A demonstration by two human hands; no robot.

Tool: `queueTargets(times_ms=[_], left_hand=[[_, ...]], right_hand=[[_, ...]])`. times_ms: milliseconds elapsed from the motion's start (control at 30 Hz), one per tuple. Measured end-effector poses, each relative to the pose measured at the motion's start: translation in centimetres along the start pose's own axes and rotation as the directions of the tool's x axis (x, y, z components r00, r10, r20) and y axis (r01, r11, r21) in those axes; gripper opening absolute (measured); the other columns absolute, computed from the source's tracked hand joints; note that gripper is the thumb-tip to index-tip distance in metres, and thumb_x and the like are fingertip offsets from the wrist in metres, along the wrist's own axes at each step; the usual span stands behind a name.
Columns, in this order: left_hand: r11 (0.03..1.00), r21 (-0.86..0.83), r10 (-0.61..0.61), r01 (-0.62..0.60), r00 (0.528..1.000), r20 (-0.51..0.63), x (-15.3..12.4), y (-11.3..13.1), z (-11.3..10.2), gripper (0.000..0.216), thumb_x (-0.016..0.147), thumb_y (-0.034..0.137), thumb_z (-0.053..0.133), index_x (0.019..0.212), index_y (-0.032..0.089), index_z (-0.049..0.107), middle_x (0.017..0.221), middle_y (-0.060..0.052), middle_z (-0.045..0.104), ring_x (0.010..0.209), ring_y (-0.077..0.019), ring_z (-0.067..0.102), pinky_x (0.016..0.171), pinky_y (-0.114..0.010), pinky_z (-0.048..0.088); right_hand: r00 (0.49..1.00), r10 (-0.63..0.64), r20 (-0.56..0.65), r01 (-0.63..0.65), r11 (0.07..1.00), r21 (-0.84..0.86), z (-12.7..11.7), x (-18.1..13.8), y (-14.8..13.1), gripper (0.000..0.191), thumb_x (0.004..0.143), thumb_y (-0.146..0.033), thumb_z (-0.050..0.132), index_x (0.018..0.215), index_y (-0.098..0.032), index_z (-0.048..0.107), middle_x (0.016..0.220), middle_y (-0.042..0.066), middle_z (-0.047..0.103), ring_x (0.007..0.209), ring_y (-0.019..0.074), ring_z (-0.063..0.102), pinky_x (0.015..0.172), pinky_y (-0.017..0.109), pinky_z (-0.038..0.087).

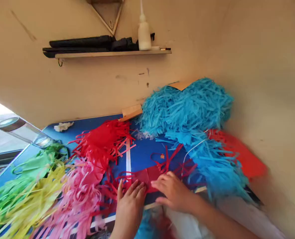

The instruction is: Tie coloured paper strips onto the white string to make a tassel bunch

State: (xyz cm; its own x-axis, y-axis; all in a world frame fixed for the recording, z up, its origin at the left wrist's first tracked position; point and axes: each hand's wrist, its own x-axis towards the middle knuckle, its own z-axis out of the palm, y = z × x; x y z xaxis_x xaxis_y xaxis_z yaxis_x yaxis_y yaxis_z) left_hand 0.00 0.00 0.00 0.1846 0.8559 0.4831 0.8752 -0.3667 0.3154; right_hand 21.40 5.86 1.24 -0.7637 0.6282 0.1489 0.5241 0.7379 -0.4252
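My left hand (129, 201) lies flat with fingers stretched out on a red tissue paper piece (147, 176) at the near edge of the blue table (142, 154). My right hand (172, 191) rests beside it, fingers curled down and pressing on the same red paper. Red fringe strips (166, 161) trail away from the paper toward the back.
A red fringe pile (101, 141), pink fringe (80, 196), yellow fringe (30, 202) and green fringe (35, 162) lie to the left. A big blue fringe heap (189, 109) fills the right corner. On the wall, a shelf (110, 53) holds a white bottle (144, 33).
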Motion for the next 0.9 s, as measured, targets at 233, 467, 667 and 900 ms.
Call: queueTargets(times_ms=[233, 467, 667, 900], left_hand=[[0.995, -0.031, -0.092, 0.095, 0.993, 0.079, 0.6, -1.3, -0.7, 0.021, 0.096, 0.027, 0.047, 0.092, 0.027, 0.068, 0.085, 0.003, 0.077, 0.081, -0.0190, 0.070, 0.099, -0.043, 0.029], [0.947, 0.172, -0.292, 0.273, 0.951, 0.097, 2.1, -1.9, 0.5, 0.028, 0.096, 0.032, 0.044, 0.088, 0.021, 0.069, 0.071, -0.003, 0.074, 0.067, -0.0213, 0.068, 0.082, -0.039, 0.037], [0.901, 0.330, -0.339, 0.280, 0.931, 0.136, 3.4, -1.0, 0.3, 0.028, 0.091, 0.032, 0.049, 0.074, 0.020, 0.067, 0.060, -0.004, 0.069, 0.063, -0.0240, 0.067, 0.080, -0.040, 0.037], [0.891, 0.363, -0.370, 0.272, 0.900, 0.233, 3.6, -1.1, -0.1, 0.030, 0.088, 0.034, 0.050, 0.066, 0.022, 0.065, 0.059, -0.004, 0.068, 0.069, -0.0247, 0.067, 0.083, -0.043, 0.033]], right_hand=[[0.985, 0.166, -0.050, -0.159, 0.980, 0.121, -0.9, 1.3, 1.8, 0.015, 0.097, -0.026, 0.055, 0.097, -0.024, 0.070, 0.098, 0.001, 0.075, 0.095, 0.0166, 0.064, 0.082, 0.032, 0.033], [0.857, 0.507, -0.086, -0.513, 0.856, -0.063, -0.9, 3.9, 1.3, 0.021, 0.093, -0.033, 0.057, 0.084, -0.022, 0.071, 0.087, 0.003, 0.074, 0.080, 0.0185, 0.066, 0.070, 0.030, 0.034], [0.828, 0.553, -0.089, -0.560, 0.818, -0.130, -0.5, 4.5, 1.4, 0.017, 0.090, -0.033, 0.059, 0.082, -0.023, 0.070, 0.085, 0.002, 0.073, 0.076, 0.0177, 0.065, 0.067, 0.028, 0.035], [0.814, 0.573, -0.096, -0.581, 0.804, -0.126, -0.6, 4.7, 1.4, 0.018, 0.088, -0.036, 0.062, 0.079, -0.022, 0.069, 0.082, 0.002, 0.073, 0.072, 0.0173, 0.065, 0.065, 0.028, 0.034]])
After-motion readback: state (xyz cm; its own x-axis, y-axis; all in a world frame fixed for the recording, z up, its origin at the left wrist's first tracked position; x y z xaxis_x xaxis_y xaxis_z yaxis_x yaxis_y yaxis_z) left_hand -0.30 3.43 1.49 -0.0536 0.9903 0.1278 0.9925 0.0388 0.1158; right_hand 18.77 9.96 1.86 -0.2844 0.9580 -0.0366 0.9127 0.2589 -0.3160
